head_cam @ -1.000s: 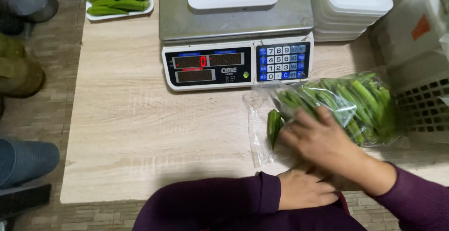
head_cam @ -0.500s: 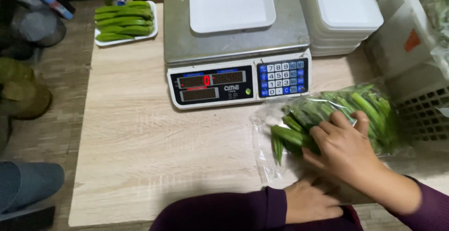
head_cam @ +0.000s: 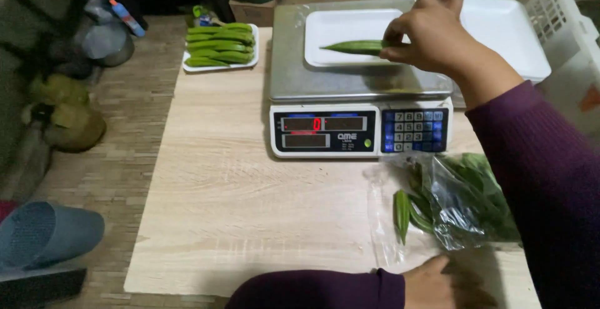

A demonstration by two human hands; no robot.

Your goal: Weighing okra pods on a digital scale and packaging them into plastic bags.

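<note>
Okra pod (head_cam: 353,47) pinched in right hand (head_cam: 431,34) grip over white tray (head_cam: 337,30) on scale (head_cam: 359,84) | left hand (head_cam: 437,284) flat on bag (head_cam: 456,202), grip unclear | one filled tray (head_cam: 220,46) done, bag mostly full

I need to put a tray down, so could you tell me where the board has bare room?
Free: the board left of the scale, below the filled okra tray. Crowded: the right, with the okra bag and left hand.
</note>
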